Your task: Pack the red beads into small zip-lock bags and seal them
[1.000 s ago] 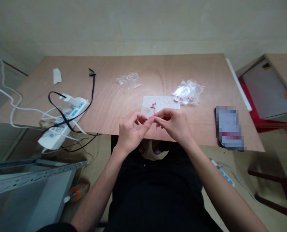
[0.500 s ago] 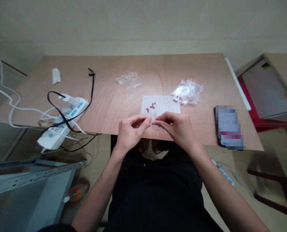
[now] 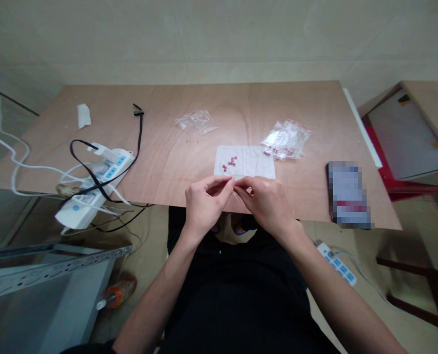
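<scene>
Your left hand (image 3: 207, 204) and right hand (image 3: 268, 204) have drawn together since half a second ago, and the pink strand that showed at your right fingers can no longer be made out clearly.

From the head view, your thumbs and forefingers are pressed together at the tips, meeting very near the centre of the frame, by the lower edge of a white sheet (image 3: 258, 162); whatever they pinch is too small and hidden to tell. Small dark red beads (image 3: 232, 162) lie on the sheet's left half, just above your fingers. They look light and hard, likely to roll or slip, so take each across its sides, pressing lightly. The sheet looks thin and soft; a tug would probably scatter them. Clear plastic bags (image 3: 287, 137), right of centre, look limp and slick, best held by a corner. A phone (image 3: 348, 194) rests on the desk (image 3: 160, 162) at the frame's right.
</scene>
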Tool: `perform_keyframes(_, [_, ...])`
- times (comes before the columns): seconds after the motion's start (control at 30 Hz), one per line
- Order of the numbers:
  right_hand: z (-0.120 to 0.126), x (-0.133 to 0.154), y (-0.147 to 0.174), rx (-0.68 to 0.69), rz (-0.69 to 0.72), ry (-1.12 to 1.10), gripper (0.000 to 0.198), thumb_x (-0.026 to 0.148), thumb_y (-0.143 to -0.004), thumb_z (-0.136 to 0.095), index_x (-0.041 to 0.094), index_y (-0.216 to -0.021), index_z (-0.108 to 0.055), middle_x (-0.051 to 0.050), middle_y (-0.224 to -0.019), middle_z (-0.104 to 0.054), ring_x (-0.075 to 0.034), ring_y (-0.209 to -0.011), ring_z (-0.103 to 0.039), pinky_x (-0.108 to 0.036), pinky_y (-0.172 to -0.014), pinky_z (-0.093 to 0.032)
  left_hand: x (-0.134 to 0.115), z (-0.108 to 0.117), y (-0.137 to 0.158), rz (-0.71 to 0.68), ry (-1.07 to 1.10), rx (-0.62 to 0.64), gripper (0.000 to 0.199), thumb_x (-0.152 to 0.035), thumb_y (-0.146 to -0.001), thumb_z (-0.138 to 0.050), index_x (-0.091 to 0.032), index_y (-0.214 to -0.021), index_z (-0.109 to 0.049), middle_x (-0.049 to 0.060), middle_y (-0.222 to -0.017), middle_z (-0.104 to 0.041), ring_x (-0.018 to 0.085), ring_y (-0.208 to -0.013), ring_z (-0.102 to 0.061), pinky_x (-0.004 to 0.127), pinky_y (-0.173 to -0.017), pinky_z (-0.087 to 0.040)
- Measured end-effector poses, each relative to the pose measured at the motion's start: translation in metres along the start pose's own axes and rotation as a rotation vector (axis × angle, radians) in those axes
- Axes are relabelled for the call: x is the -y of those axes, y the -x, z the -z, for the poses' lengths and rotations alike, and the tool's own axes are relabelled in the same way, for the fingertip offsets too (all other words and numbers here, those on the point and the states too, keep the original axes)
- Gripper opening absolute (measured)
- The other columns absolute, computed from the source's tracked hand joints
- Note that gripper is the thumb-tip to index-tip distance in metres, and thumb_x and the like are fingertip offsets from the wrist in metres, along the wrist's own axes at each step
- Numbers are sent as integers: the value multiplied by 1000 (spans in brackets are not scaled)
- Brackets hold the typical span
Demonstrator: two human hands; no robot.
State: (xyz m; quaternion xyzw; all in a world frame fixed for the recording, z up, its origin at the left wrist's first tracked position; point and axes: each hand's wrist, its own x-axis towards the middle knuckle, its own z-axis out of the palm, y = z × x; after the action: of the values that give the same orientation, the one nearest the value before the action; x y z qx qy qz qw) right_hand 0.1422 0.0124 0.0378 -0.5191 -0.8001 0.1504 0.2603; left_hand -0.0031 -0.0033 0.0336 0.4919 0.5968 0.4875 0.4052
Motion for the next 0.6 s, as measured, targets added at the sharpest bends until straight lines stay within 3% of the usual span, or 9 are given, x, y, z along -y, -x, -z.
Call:
perform_keyframes(0.1, [-2,0,-1,-37,-17,-28,37,46,-94,-55,19,-75,-72,-8,-70,-74,-20,-63,-67,-30,-57,-44,3,-1,-2,34,64,18,18,-34,-75,-75,-18,-83,-76,5,-87,-78,21,-81,-75,32,-80,-62])
perform_keyframes(0.2, [0,-1,-2,-41,-95,-280,36,50,-89,-60,19,-72,-69,-7,-72,-75,-17,-61,-67,-28,-58,-48,4,3,-4,78,130,22,19,-34,-75,-75,-16,-83,-76,6,-86,-78,20,-80,-75,32,-79,-62])
perform_keyframes(0.33, [1,-4,-1,-71,-185,-528,24,44,-86,-66,20,-89,-66,-3,-73,-73,-15,-59,-68,-26,-56,-52,-2,10,-5,83,17,-19,16,-30,-73,-75,-16,-81,-76,6,-83,-78,21,-75,-75,32,-75,-62])
perform_keyframes(0.4, [0,-6,0,-77,-104,-449,12,30,-91,-60,21,-93,-67,-4,-83,-74,-15,-65,-69,-26,-59,-53,-8,11,-3,44,-93,-28,12,-27,-73,-74,-18,-79,-77,5,-80,-78,20,-72,-74,31,-71,-62])
perform_keyframes(0.5, [-2,-7,1,-51,79,-242,25,13,-91,-48,23,-91,-71,-7,-104,-72,-18,-82,-70,-29,-66,-55,-15,11,1,-40,-222,-28,6,-24,-75,-72,-20,-76,-76,3,-76,-78,19,-67,-73,29,-65,-61])
perform_keyframes(0.6, [-2,-8,0,-36,112,-233,23,12,-89,-53,21,-97,-73,-9,-103,-72,-17,-80,-69,-29,-65,-56,-20,15,3,-162,-325,-21,10,-26,-80,-68,-21,-73,-73,1,-72,-76,17,-63,-71,27,-64,-58])
